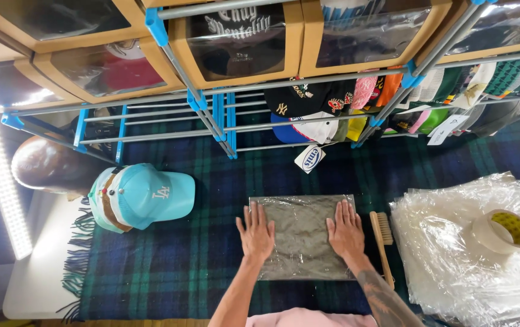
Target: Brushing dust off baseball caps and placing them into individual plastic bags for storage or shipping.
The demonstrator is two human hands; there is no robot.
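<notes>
A flat grey folded item in a clear plastic bag point(301, 233) lies on the dark green and blue plaid blanket point(169, 266). My left hand point(256, 233) rests flat, fingers apart, on the bag's left edge. On the bag's right side my right hand point(346, 230) presses down flat in the same way. Neither hand grips anything.
A stack of turquoise caps point(142, 197) lies left of the bag. A wooden brush point(383, 239) lies just right of my right hand. Further right, a roll of tape point(503, 231) sits on a pile of clear plastic bags point(454, 254). A metal rack point(223, 124) with caps and boxes stands behind.
</notes>
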